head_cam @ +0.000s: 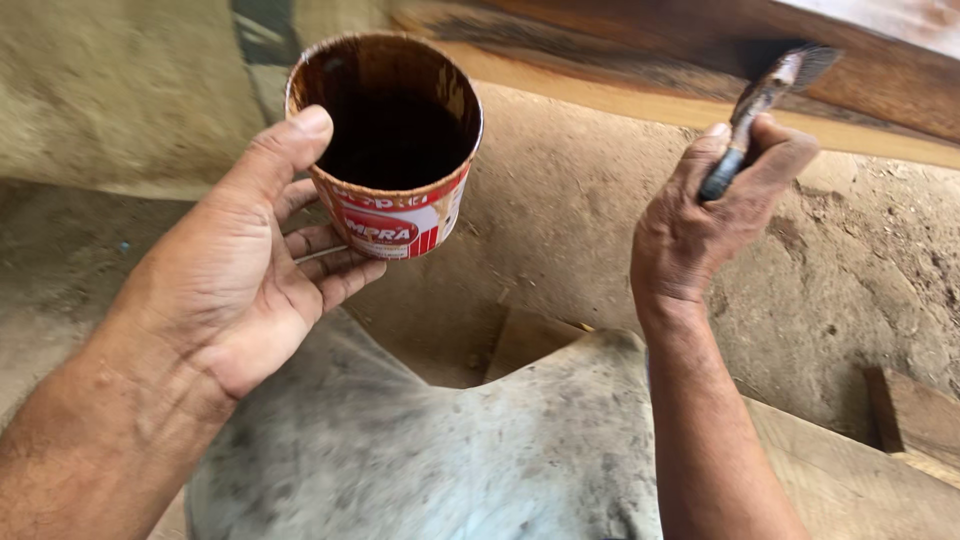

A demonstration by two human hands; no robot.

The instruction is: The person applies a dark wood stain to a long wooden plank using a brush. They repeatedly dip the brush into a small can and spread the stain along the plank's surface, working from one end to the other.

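My left hand (250, 270) holds a small open can (395, 190) with a red and white label, thumb on its rim and fingers under it. Dark brown liquid fills the can. My right hand (710, 215) grips a paintbrush (765, 105) by its dark handle, bristles pointing up and to the right. The bristles touch a dark-stained wooden board (700, 50) that runs across the top of the view. Part of the board below the stained area is still pale bare wood.
Sandy dirt ground (600, 230) lies beneath the board. My knees in dusty grey trousers (450, 450) fill the lower middle. Pale wooden planks (860, 480) lie at the lower right, and a small wood piece (525, 340) sits by my knee.
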